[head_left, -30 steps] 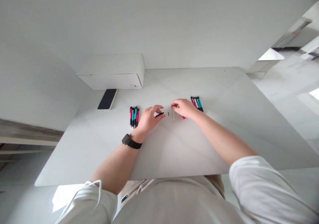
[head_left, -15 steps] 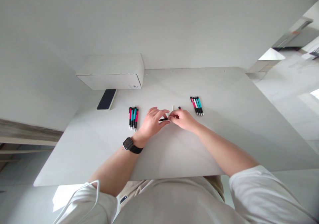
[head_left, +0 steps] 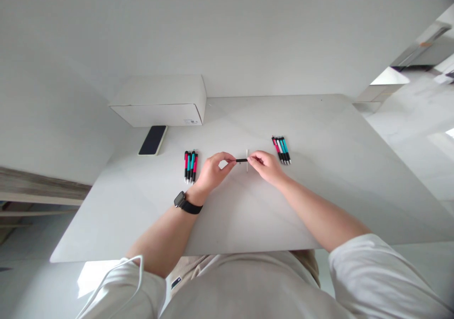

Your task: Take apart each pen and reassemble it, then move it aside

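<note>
Between my two hands a slim black pen barrel [head_left: 241, 160] lies level, just above the table. The fingertips of my left hand [head_left: 215, 168] pinch its left end; those of my right hand [head_left: 265, 165] pinch its right end. Most of what each hand covers is hidden. A thin white pen refill [head_left: 247, 168] lies on the table under the barrel, pointing away from me. Something tiny and dark, perhaps a spring, shows just below the barrel; I cannot make it out.
Several red, teal and black pens [head_left: 190, 167] lie left of my hands. Another row of pens [head_left: 281, 150], one of them white, lies to the right. A phone [head_left: 152, 140] and a white box [head_left: 159, 113] occupy the back left of the white table [head_left: 336, 186].
My hands have moved slightly apart and away from me. The black barrel, earlier tilted in my left hand, is now level and pinched at both ends.
</note>
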The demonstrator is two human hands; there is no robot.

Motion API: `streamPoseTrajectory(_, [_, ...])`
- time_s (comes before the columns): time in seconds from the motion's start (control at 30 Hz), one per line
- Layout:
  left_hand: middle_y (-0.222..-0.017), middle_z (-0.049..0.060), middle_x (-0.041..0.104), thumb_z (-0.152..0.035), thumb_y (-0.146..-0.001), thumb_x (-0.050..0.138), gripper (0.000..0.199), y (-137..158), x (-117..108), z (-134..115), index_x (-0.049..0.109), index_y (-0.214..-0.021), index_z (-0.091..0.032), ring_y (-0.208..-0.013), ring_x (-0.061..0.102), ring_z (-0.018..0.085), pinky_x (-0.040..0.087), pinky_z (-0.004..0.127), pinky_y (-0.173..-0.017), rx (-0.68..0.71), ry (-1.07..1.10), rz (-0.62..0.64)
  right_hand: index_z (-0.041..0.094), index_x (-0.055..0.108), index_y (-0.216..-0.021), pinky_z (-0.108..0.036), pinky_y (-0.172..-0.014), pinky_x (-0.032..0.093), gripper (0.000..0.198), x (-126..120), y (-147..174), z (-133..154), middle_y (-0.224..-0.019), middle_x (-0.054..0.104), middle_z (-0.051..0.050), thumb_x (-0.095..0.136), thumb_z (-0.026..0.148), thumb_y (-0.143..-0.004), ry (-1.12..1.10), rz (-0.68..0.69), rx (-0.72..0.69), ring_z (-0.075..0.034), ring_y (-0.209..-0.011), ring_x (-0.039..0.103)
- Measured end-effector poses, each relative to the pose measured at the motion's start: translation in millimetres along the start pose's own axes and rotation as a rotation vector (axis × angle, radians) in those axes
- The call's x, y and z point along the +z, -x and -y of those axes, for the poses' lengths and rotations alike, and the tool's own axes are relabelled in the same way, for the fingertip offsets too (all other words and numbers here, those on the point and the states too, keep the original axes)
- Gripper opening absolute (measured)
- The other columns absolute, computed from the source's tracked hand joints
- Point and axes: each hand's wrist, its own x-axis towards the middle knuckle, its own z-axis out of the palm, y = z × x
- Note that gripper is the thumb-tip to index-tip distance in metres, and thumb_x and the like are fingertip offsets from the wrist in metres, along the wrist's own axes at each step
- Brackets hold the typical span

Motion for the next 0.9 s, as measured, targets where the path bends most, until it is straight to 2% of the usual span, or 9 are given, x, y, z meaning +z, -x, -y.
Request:
streamPoseTrajectory(0.17, [-0.097,0.004,0.079,-0.042,-0.095,0.07,0.019,-0.6,1.7,3.7,0.075,-0.097,-0.023,-0.094,0.074,0.022,0.058,0.036,-0.09,-0.064,0.084,-0.026,0.021,0.07,-0.095,-0.029,-0.073,0.047,0.032,3.2,2.0,-0.7,-0.09,0.069,-0.005,0.055,0.049,-0.102,0.009,-0.043,-0.112,-0.018,-0.08,0.062])
streamPoseTrajectory(0.4, [-0.097,0.005,0.079,-0.045,-0.095,0.07,0.022,-0.2,4.2,7.7,0.075,-0.096,-0.024,-0.094,0.075,0.022,0.058,0.037,-0.089,-0.086,0.134,-0.027,0.023,0.068,-0.112,-0.03,-0.072,0.049,0.03,2.9,4.8,1.9,-0.102,0.071,-0.006,0.061,0.049,-0.099,0.026,-0.067,-0.11,-0.016,-0.07,0.06])
streamPoseTrajectory(0.6, [-0.098,0.004,0.079,-0.044,-0.094,0.071,0.021,0.3,3.5,6.5,0.076,-0.096,-0.024,-0.094,0.074,0.022,0.058,0.038,-0.089,-0.072,0.087,-0.011,0.022,0.069,-0.096,-0.03,-0.075,0.048,0.034,3.0,4.5,3.0,-0.09,0.071,-0.006,0.048,0.049,-0.105,0.109,-0.011,-0.089,-0.02,-0.079,0.063])
streamPoseTrajectory(0.7, [-0.097,0.004,0.079,-0.044,-0.094,0.071,0.02,0.1,3.3,6.6,0.076,-0.096,-0.024,-0.093,0.074,0.022,0.058,0.037,-0.089,-0.073,0.083,-0.017,0.023,0.067,-0.108,-0.03,-0.075,0.049,0.027,4.3,4.2,0.9,-0.1,0.073,-0.006,0.055,0.046,-0.101,0.074,-0.021,-0.118,-0.018,-0.076,0.064])
streamPoseTrajectory(0.8, [-0.097,0.004,0.079,-0.042,-0.094,0.072,0.018,0.0,3.3,6.7,0.076,-0.096,-0.024,-0.093,0.075,0.022,0.058,0.037,-0.089,-0.074,0.081,-0.019,0.024,0.064,-0.12,-0.029,-0.071,0.049,0.032,4.2,4.5,0.7,-0.104,0.074,-0.005,0.057,0.047,-0.1,0.048,-0.031,-0.07,-0.016,-0.069,0.063])
streamPoseTrajectory(0.9, [-0.098,0.004,0.079,-0.042,-0.094,0.072,0.019,-0.1,3.1,6.0,0.076,-0.096,-0.024,-0.094,0.074,0.022,0.058,0.037,-0.089,-0.071,0.074,-0.007,0.024,0.068,-0.107,-0.028,-0.068,0.047,0.031,3.4,4.6,2.5,-0.09,0.074,-0.004,0.05,0.049,-0.103,0.065,0.021,-0.027,-0.017,-0.068,0.063])
